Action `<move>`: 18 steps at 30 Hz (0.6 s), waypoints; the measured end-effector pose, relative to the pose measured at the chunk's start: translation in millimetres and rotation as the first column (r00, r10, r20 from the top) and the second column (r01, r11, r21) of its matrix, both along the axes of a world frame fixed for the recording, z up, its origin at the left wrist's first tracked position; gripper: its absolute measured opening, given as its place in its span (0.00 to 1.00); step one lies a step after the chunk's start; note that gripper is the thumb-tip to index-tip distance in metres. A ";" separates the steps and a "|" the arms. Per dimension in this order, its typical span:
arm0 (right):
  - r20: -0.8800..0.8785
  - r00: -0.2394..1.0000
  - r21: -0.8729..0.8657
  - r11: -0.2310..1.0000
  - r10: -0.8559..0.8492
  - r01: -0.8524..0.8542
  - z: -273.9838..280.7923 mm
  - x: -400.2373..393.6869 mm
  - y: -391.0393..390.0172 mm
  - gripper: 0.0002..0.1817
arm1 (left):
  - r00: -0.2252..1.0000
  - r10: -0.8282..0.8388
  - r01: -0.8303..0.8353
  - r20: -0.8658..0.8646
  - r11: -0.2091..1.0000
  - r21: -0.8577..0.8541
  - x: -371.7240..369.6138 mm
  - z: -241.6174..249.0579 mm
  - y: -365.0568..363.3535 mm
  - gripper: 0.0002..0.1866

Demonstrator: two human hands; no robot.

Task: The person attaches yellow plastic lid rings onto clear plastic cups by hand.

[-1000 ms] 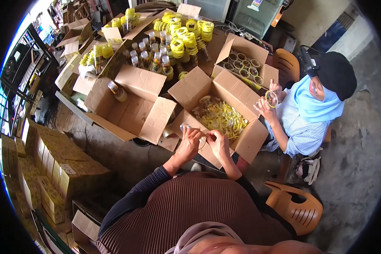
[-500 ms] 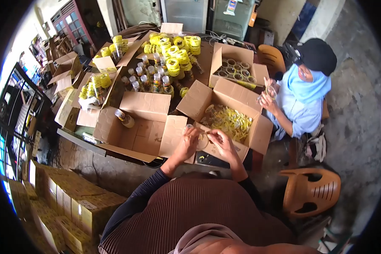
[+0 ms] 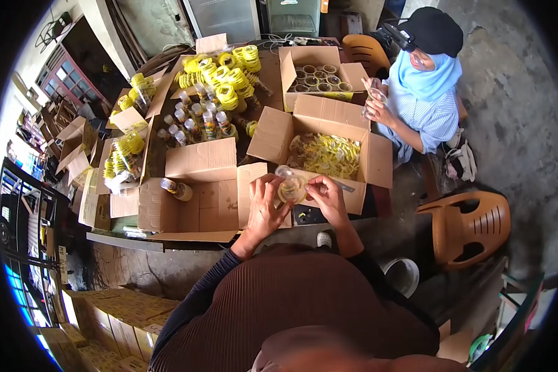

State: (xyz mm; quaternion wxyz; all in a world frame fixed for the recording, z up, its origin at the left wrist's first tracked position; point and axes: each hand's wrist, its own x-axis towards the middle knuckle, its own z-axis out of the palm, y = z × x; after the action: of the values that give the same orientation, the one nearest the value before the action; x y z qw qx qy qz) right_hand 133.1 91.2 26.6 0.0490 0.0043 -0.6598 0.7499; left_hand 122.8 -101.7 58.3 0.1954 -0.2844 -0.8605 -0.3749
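In front of my chest, my left hand [image 3: 266,199] is wrapped round a small clear jar [image 3: 292,188], which lies tilted with its round end toward me. At the jar's right edge, the fingers of my right hand [image 3: 324,196] are pinched together; what they hold is too small to make out. Just beyond my hands stands an open carton [image 3: 379,162] with yellow and clear scraps [image 3: 328,155] inside. To the left, another open carton [image 3: 212,198] holds one bottle [image 3: 177,189] lying against its left side.
Capped bottles [image 3: 209,124] and yellow ringed bundles [image 3: 226,74] crowd the table's back left. A carton of jars [image 3: 319,77] stands behind. At right are a co-worker in a cap [image 3: 425,87] and an orange chair [image 3: 471,229]. Stacked cartons [image 3: 115,322] fill the lower left.
The view has shifted, so the table's contents sit further left and higher. The jar has turned its round end toward me, and my left hand now shows its back and spread knuckles.
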 end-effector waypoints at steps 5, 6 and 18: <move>0.059 0.997 -0.058 0.998 0.041 -0.038 1.5 0.1 4.0 0.06 | 0.991 0.062 -0.077 -0.120 0.989 -0.125 7.1 -6.6 14.2 0.42; 0.065 0.996 -0.080 0.995 0.058 -0.052 3.8 -0.8 6.3 0.06 | 0.994 0.039 -0.051 -0.105 0.991 -0.120 5.7 -4.7 16.7 0.45; 0.105 0.983 -0.149 0.980 0.148 -0.131 0.5 -12.4 64.2 0.09 | 0.997 -0.002 -0.018 -0.081 0.970 -0.242 -6.1 -13.4 70.4 0.19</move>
State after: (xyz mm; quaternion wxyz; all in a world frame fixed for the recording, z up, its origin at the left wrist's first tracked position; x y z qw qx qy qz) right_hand 120.7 155.4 27.1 -0.0419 0.0036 -0.6047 0.7953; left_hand 116.7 -31.3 44.9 0.1955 -0.3174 -0.8924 -0.2544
